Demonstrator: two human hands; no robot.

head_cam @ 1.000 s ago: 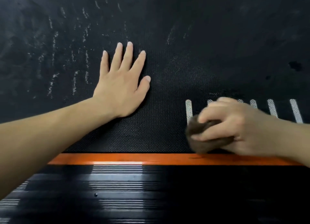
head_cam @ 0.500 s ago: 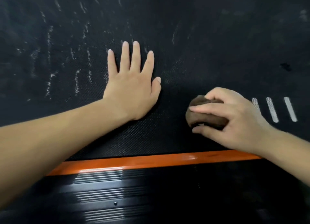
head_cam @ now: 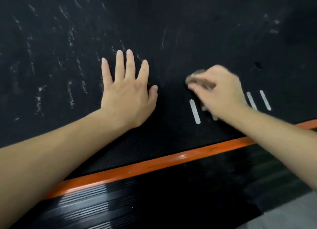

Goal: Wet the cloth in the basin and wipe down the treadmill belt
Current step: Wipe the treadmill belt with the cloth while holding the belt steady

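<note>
Firmly rub the cloth [head_cam: 197, 75] gripped in your right hand [head_cam: 221, 93] over the belt [head_cam: 188, 31], bracing on your flat, empty left hand [head_cam: 127, 98].

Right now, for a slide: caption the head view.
Right hand rubs brown cloth on dusty treadmill belt; left hand rests flat beside it.

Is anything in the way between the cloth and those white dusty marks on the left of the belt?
Yes. The left hand lies flat on the belt, right between the cloth, gripped by the right hand, and the white smudges.
</note>
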